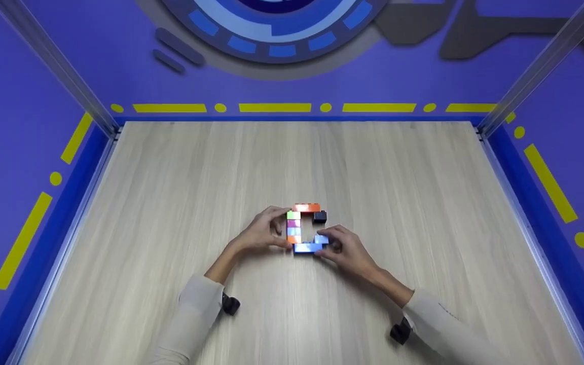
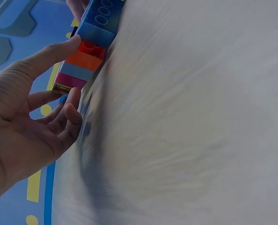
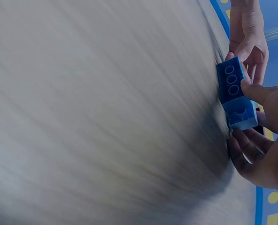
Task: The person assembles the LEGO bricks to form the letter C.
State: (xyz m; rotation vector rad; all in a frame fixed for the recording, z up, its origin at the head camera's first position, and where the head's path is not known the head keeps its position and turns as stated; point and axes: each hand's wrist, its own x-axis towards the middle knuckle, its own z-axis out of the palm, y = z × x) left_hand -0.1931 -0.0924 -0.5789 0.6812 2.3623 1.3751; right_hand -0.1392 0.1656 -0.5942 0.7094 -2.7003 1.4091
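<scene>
A ring-like shape of toy building bricks lies between both hands in the head view. Its left side stacks a green brick (image 1: 293, 215), a magenta brick (image 1: 293, 223), a light blue brick (image 1: 293, 231) and an orange brick (image 1: 293, 239). My left hand (image 1: 261, 230) grips this side, thumb by the orange brick and a fingertip by the green one. At the near end, my right hand (image 1: 345, 248) pinches a small blue brick (image 1: 321, 239) against the long blue brick (image 1: 307, 248), whose hollow underside shows in the right wrist view. A red-orange brick (image 1: 306, 207) and a black brick (image 1: 320, 217) form the far end.
The bricks are near the middle of a pale wood-grain table (image 1: 195, 167). Blue-purple panels (image 1: 282, 91) with yellow marks stand behind it and on both sides, joined by metal posts (image 1: 53, 61). Small black devices (image 1: 230, 304) sit at the wrists by the grey sleeves.
</scene>
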